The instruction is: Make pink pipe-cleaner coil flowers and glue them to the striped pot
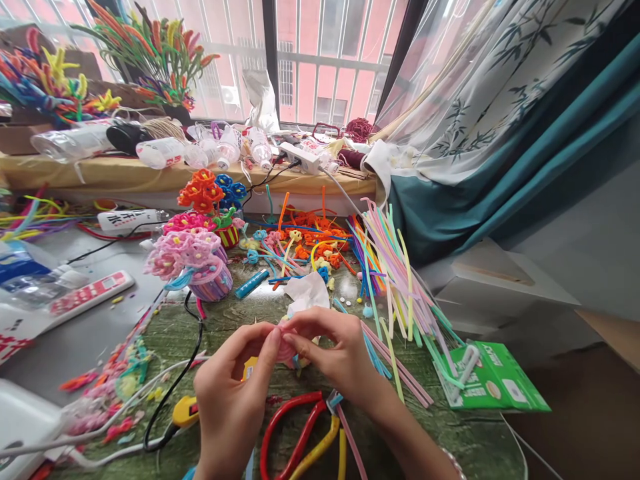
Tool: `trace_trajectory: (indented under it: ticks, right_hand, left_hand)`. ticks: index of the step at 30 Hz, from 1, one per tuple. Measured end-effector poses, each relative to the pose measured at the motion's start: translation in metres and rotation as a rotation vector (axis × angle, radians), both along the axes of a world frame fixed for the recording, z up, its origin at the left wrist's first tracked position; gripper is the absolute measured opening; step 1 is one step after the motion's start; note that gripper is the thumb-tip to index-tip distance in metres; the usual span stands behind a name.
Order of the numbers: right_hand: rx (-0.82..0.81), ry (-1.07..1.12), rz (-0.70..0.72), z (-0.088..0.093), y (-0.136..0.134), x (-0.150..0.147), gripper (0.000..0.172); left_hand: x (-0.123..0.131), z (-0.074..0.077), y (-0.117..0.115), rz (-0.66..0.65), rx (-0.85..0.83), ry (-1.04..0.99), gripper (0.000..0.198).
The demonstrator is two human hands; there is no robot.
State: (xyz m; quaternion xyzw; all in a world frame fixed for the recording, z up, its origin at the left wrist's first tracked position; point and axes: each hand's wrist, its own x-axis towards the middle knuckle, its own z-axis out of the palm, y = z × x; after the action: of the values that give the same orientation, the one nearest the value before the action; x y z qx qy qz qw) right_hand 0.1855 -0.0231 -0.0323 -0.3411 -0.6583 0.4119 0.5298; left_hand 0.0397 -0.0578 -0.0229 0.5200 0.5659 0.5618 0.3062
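Note:
Both of my hands meet over the green table [465, 440] near its front edge. My left hand [233, 393] and my right hand [333, 350] pinch a small pink pipe-cleaner piece [287, 347] between their fingertips; most of it is hidden by the fingers. Directly below the hands lie scissors with red and yellow handles [300, 433]. A crumpled white tissue [307, 293] lies just beyond the hands.
A pink pipe-cleaner flower pot [193, 263] stands to the left, with orange and blue flowers [210, 190] behind. Loose pastel pipe cleaners [400, 280] fan out on the right beside a green packet [493, 377]. A black cable and yellow glue gun [185, 410] lie left. Bottles crowd the windowsill [165, 177].

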Motion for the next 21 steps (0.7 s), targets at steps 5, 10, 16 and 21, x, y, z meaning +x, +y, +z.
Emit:
trace_trajectory:
  ticks: [5,10,16,21]
  right_hand:
    - [-0.169,0.082,0.030,0.004,-0.001,-0.001,0.018]
    - [-0.291,0.143,0.068,0.002,-0.001,-0.003,0.026]
    - [-0.154,0.038,0.021,0.002,-0.003,-0.004,0.019]
    - [0.009,-0.077,-0.033,0.005,-0.002,-0.002,0.012]
  left_hand:
    - [0.001,0.000,-0.002,0.014,-0.013,-0.034,0.015]
    - [0.001,0.002,0.000,0.033,-0.037,-0.113,0.019]
    - [-0.006,0.001,0.002,-0.029,-0.042,-0.050,0.018]
    - [-0.011,0.002,0.003,-0.038,0.098,0.117,0.008]
